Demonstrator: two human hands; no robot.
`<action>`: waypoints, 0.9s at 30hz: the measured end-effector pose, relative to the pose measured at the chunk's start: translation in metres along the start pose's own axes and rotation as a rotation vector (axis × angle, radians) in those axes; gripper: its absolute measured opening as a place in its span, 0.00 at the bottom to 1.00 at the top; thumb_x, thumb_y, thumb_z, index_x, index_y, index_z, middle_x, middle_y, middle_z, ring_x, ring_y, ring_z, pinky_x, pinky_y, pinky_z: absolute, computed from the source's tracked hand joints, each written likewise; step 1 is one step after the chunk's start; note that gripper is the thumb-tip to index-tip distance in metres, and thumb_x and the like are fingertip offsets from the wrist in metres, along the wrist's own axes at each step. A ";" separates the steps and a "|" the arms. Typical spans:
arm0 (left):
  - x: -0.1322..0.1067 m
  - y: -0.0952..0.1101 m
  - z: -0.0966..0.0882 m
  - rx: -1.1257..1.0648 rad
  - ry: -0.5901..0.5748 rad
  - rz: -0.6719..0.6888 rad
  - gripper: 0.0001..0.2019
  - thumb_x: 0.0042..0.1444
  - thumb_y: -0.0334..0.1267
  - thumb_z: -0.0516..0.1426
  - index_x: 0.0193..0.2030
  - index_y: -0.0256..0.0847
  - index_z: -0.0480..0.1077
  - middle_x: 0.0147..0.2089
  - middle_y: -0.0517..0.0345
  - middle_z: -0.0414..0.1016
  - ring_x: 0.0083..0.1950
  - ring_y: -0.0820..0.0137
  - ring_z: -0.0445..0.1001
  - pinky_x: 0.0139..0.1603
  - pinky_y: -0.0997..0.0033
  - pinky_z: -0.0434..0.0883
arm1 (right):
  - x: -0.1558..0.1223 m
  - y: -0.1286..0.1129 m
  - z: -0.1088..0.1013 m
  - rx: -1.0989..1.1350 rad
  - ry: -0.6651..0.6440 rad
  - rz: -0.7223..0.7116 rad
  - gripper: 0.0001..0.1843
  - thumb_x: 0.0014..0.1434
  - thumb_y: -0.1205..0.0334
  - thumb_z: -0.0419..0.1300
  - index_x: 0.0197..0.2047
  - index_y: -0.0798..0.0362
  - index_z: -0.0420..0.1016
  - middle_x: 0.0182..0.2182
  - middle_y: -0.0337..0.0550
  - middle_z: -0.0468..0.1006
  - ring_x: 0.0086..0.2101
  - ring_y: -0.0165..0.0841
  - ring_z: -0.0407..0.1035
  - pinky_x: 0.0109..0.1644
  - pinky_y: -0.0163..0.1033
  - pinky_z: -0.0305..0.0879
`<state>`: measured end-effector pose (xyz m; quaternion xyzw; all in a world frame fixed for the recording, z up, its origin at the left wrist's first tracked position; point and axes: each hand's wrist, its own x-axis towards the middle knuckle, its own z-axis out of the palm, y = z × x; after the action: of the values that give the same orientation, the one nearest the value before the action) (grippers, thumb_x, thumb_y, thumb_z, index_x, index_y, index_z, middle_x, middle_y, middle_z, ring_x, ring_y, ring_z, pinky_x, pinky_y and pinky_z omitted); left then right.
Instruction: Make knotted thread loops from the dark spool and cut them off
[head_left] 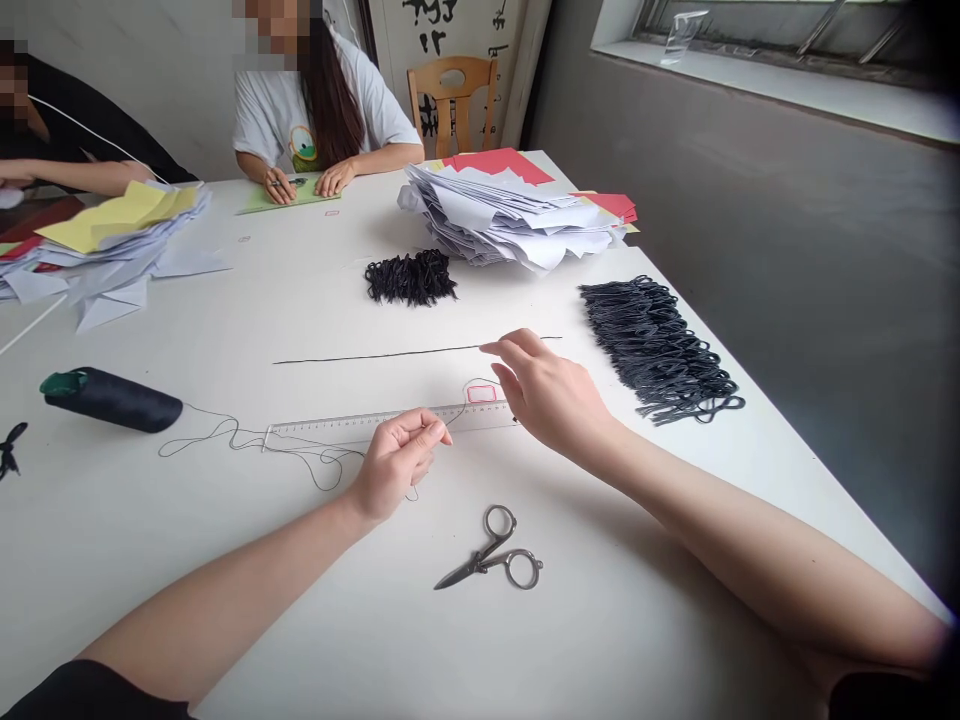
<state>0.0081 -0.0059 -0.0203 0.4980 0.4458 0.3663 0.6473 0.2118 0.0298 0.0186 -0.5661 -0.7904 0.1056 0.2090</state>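
1. Left hand point(397, 455), centre frame, fingers pinched shut on thin black thread point(311, 455) trailing left
2. Right hand point(551, 395), fingers parted, touches straight black string point(375, 354) near its right end; it lies left-right above clear plastic ruler point(337, 428)

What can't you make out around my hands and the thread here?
All in the head view:
Ruler markings: too small to read.
Loose thread end in left hand: hidden by pinched fingers.
Whether right hand grips the straight thread: fingertips cover it.
Black tool: cut by left edge.
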 end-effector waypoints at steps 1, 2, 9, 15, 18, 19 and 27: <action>0.000 0.000 0.000 0.000 0.000 -0.002 0.13 0.59 0.47 0.56 0.29 0.40 0.66 0.16 0.72 0.41 0.17 0.80 0.38 0.19 0.74 0.41 | -0.002 -0.003 0.000 0.089 0.021 -0.038 0.16 0.65 0.65 0.48 0.51 0.55 0.73 0.48 0.51 0.74 0.29 0.31 0.70 0.31 0.37 0.61; 0.001 0.000 0.001 0.000 0.000 -0.002 0.13 0.59 0.47 0.56 0.29 0.40 0.66 0.16 0.72 0.42 0.17 0.80 0.38 0.19 0.74 0.41 | -0.004 -0.007 0.000 0.213 0.006 -0.074 0.16 0.65 0.65 0.48 0.50 0.55 0.74 0.46 0.49 0.75 0.28 0.29 0.70 0.32 0.36 0.62; 0.002 -0.001 0.001 0.035 -0.007 0.050 0.14 0.59 0.48 0.55 0.28 0.40 0.65 0.17 0.70 0.44 0.18 0.79 0.40 0.19 0.73 0.42 | -0.009 -0.016 0.015 0.812 -0.418 0.011 0.14 0.59 0.55 0.60 0.41 0.57 0.77 0.32 0.45 0.79 0.30 0.30 0.74 0.35 0.35 0.69; -0.001 -0.004 0.000 0.118 -0.034 0.103 0.14 0.61 0.48 0.54 0.30 0.41 0.65 0.18 0.68 0.48 0.19 0.77 0.46 0.22 0.73 0.48 | -0.004 -0.010 -0.001 0.600 -0.363 0.010 0.07 0.58 0.63 0.57 0.32 0.55 0.75 0.25 0.40 0.76 0.26 0.28 0.71 0.32 0.34 0.66; -0.005 -0.002 0.001 0.198 -0.070 0.159 0.14 0.61 0.47 0.54 0.30 0.40 0.67 0.20 0.65 0.55 0.21 0.75 0.55 0.25 0.72 0.55 | 0.000 -0.005 -0.026 0.450 -0.159 -0.082 0.04 0.57 0.67 0.57 0.32 0.55 0.73 0.26 0.39 0.75 0.25 0.27 0.67 0.31 0.34 0.62; -0.006 -0.001 0.002 0.233 -0.090 0.185 0.14 0.61 0.46 0.54 0.29 0.40 0.68 0.21 0.62 0.60 0.23 0.73 0.59 0.27 0.71 0.58 | 0.001 -0.003 -0.035 0.439 -0.094 -0.103 0.03 0.56 0.66 0.57 0.32 0.55 0.72 0.26 0.39 0.75 0.25 0.27 0.66 0.30 0.34 0.61; -0.001 0.014 0.003 0.533 -0.001 0.552 0.08 0.54 0.35 0.57 0.37 0.44 0.78 0.47 0.48 0.76 0.51 0.55 0.68 0.58 0.55 0.59 | -0.005 0.005 -0.087 0.479 0.073 -0.137 0.04 0.58 0.65 0.58 0.30 0.52 0.69 0.25 0.41 0.71 0.25 0.28 0.63 0.30 0.36 0.62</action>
<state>0.0099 -0.0048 -0.0061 0.7503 0.3742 0.3979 0.3725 0.2564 0.0206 0.0931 -0.4488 -0.7714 0.2548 0.3723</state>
